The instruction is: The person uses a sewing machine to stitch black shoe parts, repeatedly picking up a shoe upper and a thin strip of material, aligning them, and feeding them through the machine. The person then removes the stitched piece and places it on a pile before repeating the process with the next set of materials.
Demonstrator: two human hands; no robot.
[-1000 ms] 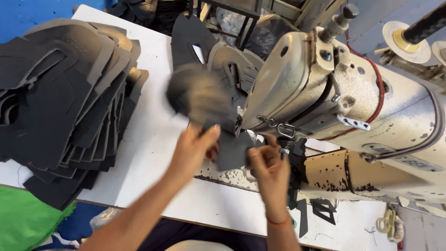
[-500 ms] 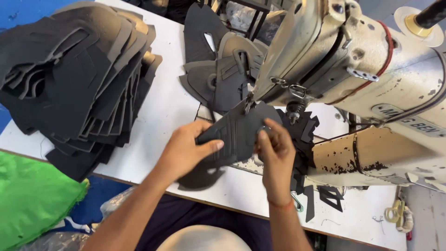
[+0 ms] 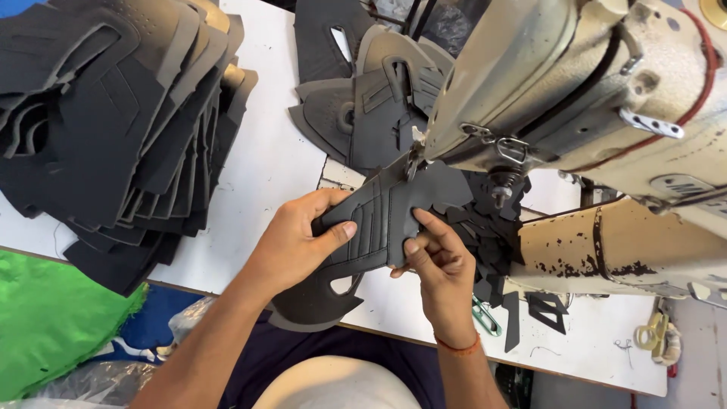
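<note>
Head view, looking down on a white counter [image 3: 265, 167]. Left hand [image 3: 299, 242] closed on a dark grey cut piece [image 3: 382, 220], thumb pressed on top, fingers curled over its left edge. Right hand [image 3: 439, 265] closed on the same piece from the right and below, thumb and fingertips pinching its lower edge; thin orange band at that wrist. Piece held flat just above the counter's near edge, stitched ribs on its upper face, far tip tucked under the head of a cream sewing machine [image 3: 575, 98], near the needle area. Below the hands, another dark piece [image 3: 318, 303] with a cut-out opening hanging over the counter edge; whether joined to the held one, cannot tell. Well to the left, a tall fanned stack [image 3: 113, 129] of similar dark pieces. Behind the hands, a smaller pile [image 3: 363, 98] of shaped pieces against the machine. Right of the hands, dark scraps [image 3: 492, 242] heaped beside the machine's worn, chipped arm [image 3: 613, 250]. Green-handled snips [image 3: 485, 316] on the counter just right of the right wrist. Green cloth [image 3: 53, 326] at lower left, below the counter.
</note>
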